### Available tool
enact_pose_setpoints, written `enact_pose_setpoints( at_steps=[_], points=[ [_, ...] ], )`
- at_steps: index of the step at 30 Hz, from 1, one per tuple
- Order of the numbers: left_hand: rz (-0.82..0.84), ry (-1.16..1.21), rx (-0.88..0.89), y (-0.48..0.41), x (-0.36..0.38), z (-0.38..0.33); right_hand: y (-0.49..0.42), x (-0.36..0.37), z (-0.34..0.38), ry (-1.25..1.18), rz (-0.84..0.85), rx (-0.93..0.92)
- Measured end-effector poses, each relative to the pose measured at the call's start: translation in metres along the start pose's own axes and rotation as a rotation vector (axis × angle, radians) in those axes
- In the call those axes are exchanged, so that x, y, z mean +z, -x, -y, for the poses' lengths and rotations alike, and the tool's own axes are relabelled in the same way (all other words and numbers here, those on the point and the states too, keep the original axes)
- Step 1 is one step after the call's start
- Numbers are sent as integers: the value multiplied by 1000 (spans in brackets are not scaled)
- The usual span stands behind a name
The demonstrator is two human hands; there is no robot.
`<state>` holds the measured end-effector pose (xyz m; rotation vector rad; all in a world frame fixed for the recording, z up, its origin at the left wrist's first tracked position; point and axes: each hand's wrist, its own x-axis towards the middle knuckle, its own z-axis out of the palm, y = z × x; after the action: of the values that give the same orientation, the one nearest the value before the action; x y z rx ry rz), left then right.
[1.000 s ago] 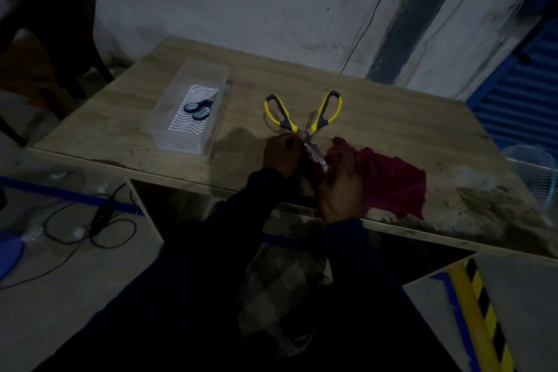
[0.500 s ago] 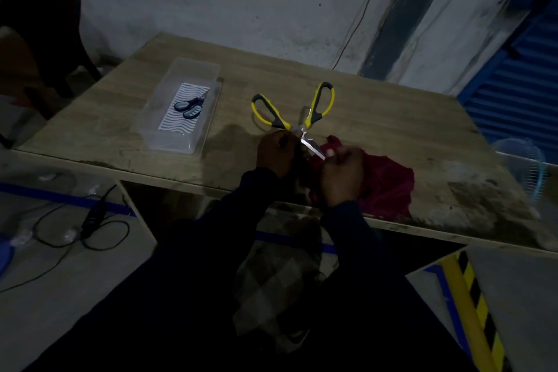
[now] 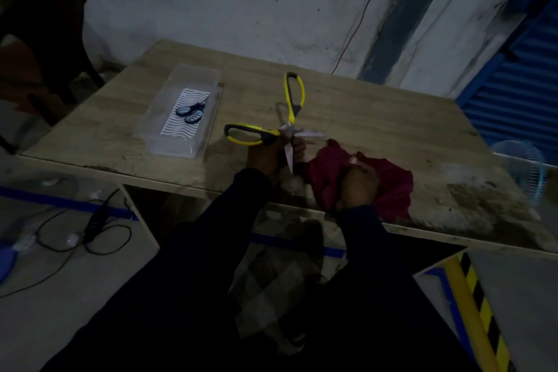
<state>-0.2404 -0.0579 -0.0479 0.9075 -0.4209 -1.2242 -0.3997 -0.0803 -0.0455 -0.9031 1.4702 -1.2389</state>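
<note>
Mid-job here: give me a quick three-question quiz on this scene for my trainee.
1. True or false: the yellow-handled scissors are closed.
2. What does the right hand grip? A) red cloth B) a cup C) a brush
3. Fill in: the small scissors lie inside the ____ on the table.
Key: 1 false, the blades are spread wide; 2 A; 3 clear box.
</note>
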Motion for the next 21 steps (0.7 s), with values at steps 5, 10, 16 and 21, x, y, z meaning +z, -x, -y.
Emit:
enact_pose_setpoints(
  at_steps=[5, 10, 16, 21],
  points=[
    [-60, 16, -20, 3, 1, 2, 27, 22, -13, 229, 215, -150],
    [-27, 34, -10, 6, 0, 3, 42, 40, -15, 237, 283, -211],
    [-72, -49, 0, -1, -7, 2, 55, 47, -19, 471, 183, -495],
    [-28, 78, -11, 1, -1, 2, 35, 42, -11, 625, 306, -492]
  ],
)
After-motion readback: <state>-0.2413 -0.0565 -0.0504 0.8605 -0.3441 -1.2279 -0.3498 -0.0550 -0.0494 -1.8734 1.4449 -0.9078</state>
